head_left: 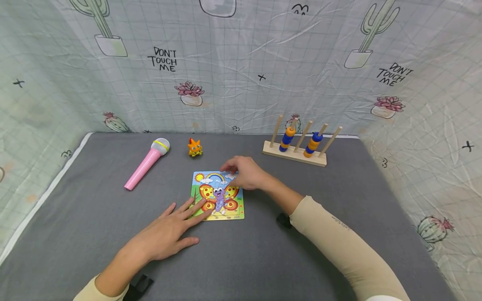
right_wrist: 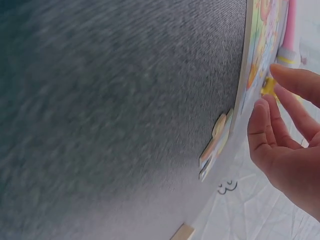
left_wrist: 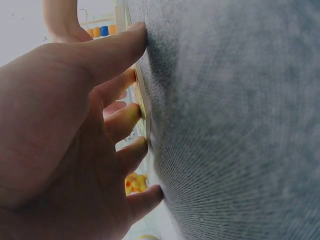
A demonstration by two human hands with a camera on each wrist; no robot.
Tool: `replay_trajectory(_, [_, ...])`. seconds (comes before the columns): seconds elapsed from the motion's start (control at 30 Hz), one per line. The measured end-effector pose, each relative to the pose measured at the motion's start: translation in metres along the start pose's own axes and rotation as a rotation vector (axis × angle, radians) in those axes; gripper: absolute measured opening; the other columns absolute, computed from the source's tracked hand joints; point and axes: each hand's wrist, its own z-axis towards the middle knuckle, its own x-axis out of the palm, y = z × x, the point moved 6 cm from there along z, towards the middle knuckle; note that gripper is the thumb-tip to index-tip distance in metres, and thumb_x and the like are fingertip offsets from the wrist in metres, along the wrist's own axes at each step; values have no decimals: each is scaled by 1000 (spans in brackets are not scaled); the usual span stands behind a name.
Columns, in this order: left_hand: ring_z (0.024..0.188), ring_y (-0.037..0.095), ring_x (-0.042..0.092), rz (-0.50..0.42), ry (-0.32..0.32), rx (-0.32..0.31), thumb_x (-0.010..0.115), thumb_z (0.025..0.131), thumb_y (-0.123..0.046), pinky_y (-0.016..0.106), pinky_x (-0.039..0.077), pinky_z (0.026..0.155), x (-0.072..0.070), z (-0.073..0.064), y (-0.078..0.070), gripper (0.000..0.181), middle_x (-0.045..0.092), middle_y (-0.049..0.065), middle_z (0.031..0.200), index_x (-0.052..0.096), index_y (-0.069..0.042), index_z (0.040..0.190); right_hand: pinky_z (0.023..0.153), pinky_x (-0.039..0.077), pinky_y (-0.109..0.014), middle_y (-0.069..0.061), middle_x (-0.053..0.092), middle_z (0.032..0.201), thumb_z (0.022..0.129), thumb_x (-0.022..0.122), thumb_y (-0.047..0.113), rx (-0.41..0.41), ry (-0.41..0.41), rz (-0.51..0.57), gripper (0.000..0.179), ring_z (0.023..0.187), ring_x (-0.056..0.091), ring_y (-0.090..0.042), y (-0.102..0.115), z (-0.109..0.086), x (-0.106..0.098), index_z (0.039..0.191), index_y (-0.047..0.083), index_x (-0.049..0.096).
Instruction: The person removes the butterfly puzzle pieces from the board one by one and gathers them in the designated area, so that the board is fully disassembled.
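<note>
A square butterfly puzzle [head_left: 219, 200] lies flat on the grey table. My left hand [head_left: 167, 234] rests with spread fingers on the puzzle's lower left, its thumb on the cloth; in the left wrist view the fingertips [left_wrist: 131, 117] touch the board's edge. Over the upper right corner hovers my right hand [head_left: 246, 173], fingers bent loosely. The right wrist view shows a gap between its thumb and fingers [right_wrist: 259, 122], nothing held. Near that hand, in the same view, lies a thin flat wooden piece [right_wrist: 218, 137] with a coloured face; I cannot make it out in the head view.
A pink toy microphone [head_left: 147, 164] lies at the left. A small orange and yellow toy figure [head_left: 195, 147] stands behind the puzzle. At the back right is a wooden peg stand [head_left: 295, 154] with blue and orange rings. A patterned cloth [head_left: 233, 62] hangs behind.
</note>
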Motion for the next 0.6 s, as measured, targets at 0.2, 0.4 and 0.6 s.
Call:
replay_trajectory(0.2, [157,39,29,1,4,-5,70,99,-40,75,30,115,0,-1,-1,69,30,0,172,42,-29,161,88,53,-33,-6,69,117,86,79,4,-30,39,-11,42,106,64,-22,8,7,8,127,14,75])
replay_trajectory(0.4, [158,38,28,-15,16,-16,69,99,-41,76,28,115,1,-1,0,68,29,0,173,42,-30,161,87,51,-33,-7,64,118,88,74,2,-51,70,-40,44,106,61,-23,13,12,13,128,19,75])
replay_trajectory(0.6, [158,38,28,-14,18,-13,68,100,-41,76,28,115,0,0,0,66,29,0,172,44,-29,160,83,48,-32,-8,63,120,86,75,1,-58,88,-54,45,105,59,-24,17,17,14,127,19,75])
